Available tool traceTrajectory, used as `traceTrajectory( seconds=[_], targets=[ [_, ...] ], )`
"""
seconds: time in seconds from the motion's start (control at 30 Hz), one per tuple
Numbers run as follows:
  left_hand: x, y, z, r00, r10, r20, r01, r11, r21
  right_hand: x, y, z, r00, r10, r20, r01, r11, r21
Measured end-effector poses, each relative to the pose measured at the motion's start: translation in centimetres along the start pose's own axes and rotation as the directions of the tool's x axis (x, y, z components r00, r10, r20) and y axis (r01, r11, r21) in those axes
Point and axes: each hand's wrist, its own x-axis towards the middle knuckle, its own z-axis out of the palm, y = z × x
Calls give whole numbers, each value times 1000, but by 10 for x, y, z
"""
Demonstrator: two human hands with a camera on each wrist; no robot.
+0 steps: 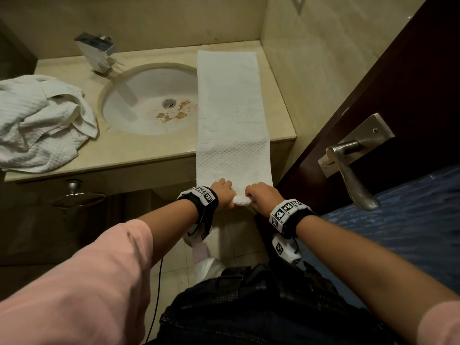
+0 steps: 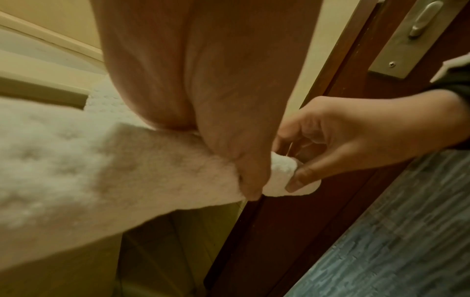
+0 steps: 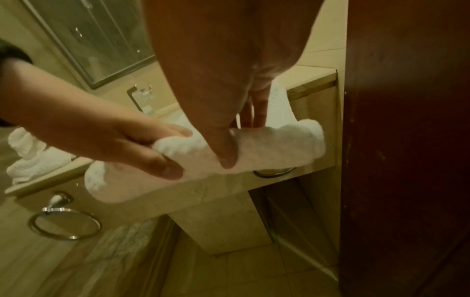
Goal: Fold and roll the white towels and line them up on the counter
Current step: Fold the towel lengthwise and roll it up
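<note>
- The near end of the folded towel point(image 1: 231, 115) is curled into a small roll, mostly covered by the two hands; its inner turns cannot be seen.
- The left hand point(image 1: 223, 194) and right hand point(image 1: 263, 195) each grasp that roll, thumbs underneath.
- The towel runs along the counter point(image 1: 278, 105) and hangs over its front edge.
- Two towels: this one and a crumpled towel point(image 1: 42, 120) left of the sink point(image 1: 149, 95).

Readable text: we find none in any view.
Wrist markers: we see only black-and-white square code patterns on the white and black wristbands point(image 1: 286, 212), no letters or numbers.
Brand marks: we make out none on the chrome tap point(image 1: 98, 52), the brushed metal door handle point(image 1: 348, 165) or the long white textured towel point(image 1: 229, 115).
</note>
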Motion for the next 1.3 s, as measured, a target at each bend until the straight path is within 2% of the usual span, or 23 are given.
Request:
traceTrajectory(
  seconds=[0.07, 0.23, 0.33, 0.47, 0.6, 0.67, 0.93, 1.03, 1.2, 1.3],
  targets=[
    [1, -1, -2, 1000, -3, -16, 3, 1000, -19, 3, 2, -5, 998, 47, 44, -48, 999, 15],
    [-1, -6, -11, 989, -58, -138, 24, 972, -232, 11, 7, -15, 986, 139, 95, -147, 986, 83],
    [-2, -4, -13, 984, -94, -154, 66, 982, -176, 13, 7, -16, 978, 172, 120, -187, 975, 122],
    [-2, -3, -8, 985, -81, -149, 64, 991, -116, 17, 8, -17, 968, 218, 126, -238, 955, 178],
    [-4, 1, 3, 966, -34, -256, 24, 999, -43, 21, 10, -22, 958, 232, 169, -267, 937, 227],
    [-5, 2, 6, 962, -44, -270, 26, 997, -72, 23, 9, -26, 953, 227, 203, -272, 933, 234],
    [7, 0, -5, 987, -65, -145, 49, 993, -112, 26, 4, -28, 904, 319, 284, -396, 875, 277],
    [9, -3, -7, 998, -44, -43, 34, 977, -212, 22, 1, -26, 894, 344, 288, -422, 864, 275],
    [12, -9, -16, 999, -22, 47, 34, 964, -265, 19, -8, -24, 929, 332, 162, -361, 910, 205],
    [13, -13, -15, 999, -42, 25, 47, 970, -240, 23, -7, -18, 944, 295, 149, -320, 929, 187]
  ],
)
